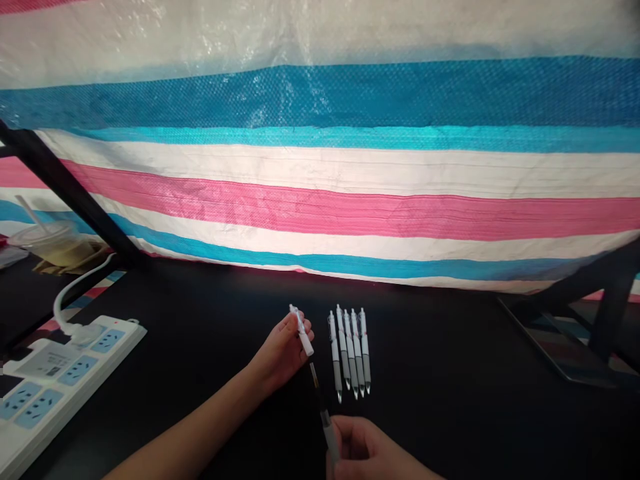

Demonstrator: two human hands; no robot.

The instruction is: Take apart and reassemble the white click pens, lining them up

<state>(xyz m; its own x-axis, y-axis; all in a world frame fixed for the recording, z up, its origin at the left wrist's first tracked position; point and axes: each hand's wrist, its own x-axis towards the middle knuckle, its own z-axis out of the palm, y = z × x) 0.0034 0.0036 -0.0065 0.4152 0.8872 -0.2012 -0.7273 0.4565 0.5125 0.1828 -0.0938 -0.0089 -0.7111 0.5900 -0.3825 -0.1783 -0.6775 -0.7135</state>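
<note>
My left hand (pixel 285 350) is closed around a white pen barrel (pixel 303 337), its clicker end tilted up and away. Lower down, my right hand (pixel 363 447) pinches the grey grip section (pixel 329 437) of a pen. A thin dark refill (pixel 315 383) sticks out of that grip, its tip just short of the barrel's open lower end. Barrel and grip section are apart. Right of my left hand, several assembled white pens (pixel 350 350) with grey grips lie side by side on the black table (pixel 225 303), clickers pointing away from me.
At the left lies a white power strip (pixel 75 380) with a plug and cable in it. Beyond it stands a plastic cup with a straw (pixel 50 240). A dark flat panel (pixel 555 343) is at the right, by a black frame leg. A striped sheet (pixel 320 167) hangs behind.
</note>
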